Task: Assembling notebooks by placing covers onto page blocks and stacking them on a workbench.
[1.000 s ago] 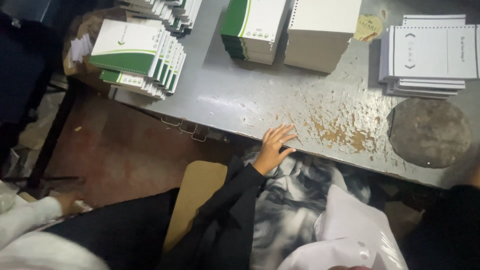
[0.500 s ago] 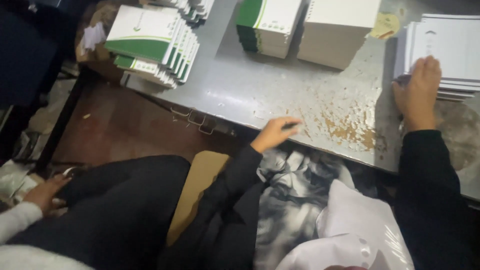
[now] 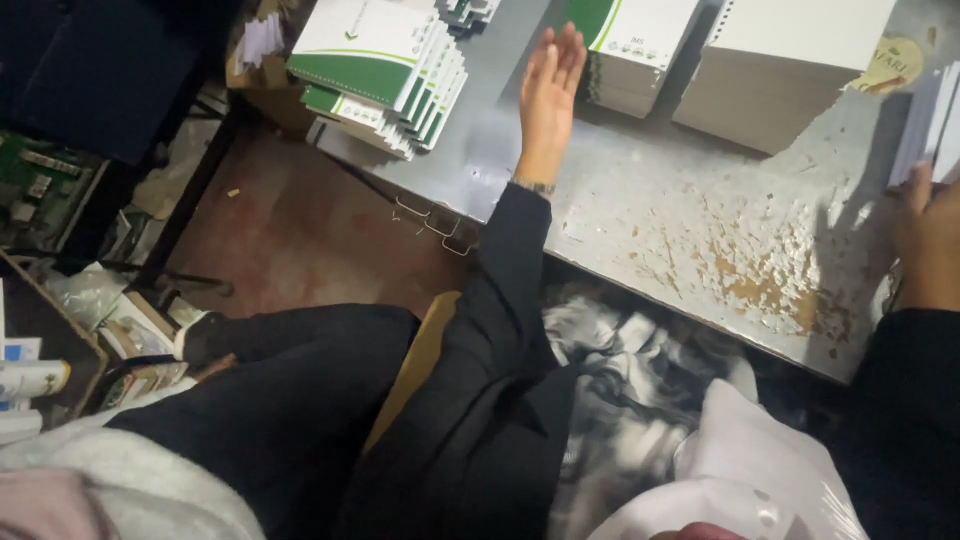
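My left hand (image 3: 548, 95) reaches out over the grey metal table (image 3: 690, 215), palm flat, fingers straight and holding nothing. It hovers between a fanned stack of green-and-white spiral notebooks (image 3: 375, 60) on its left and a second such stack (image 3: 630, 45) just to its right. My right hand (image 3: 925, 240) is at the frame's right edge, thumb against a pile of white booklets (image 3: 935, 120). Its fingers are cut off by the frame edge, so any grip is hidden.
A block of plain grey-white sheets (image 3: 785, 65) stands at the back right. The table top is worn and speckled brown near its front edge. Bent wire pieces (image 3: 430, 222) hang off that edge. A white bag (image 3: 760, 470) lies on my lap. Boxes and clutter (image 3: 60, 330) crowd the floor at left.
My left hand has left the table's front edge and stretched forward between the notebook stacks. My right hand came into view on the white booklets and now sits lower at their near edge.
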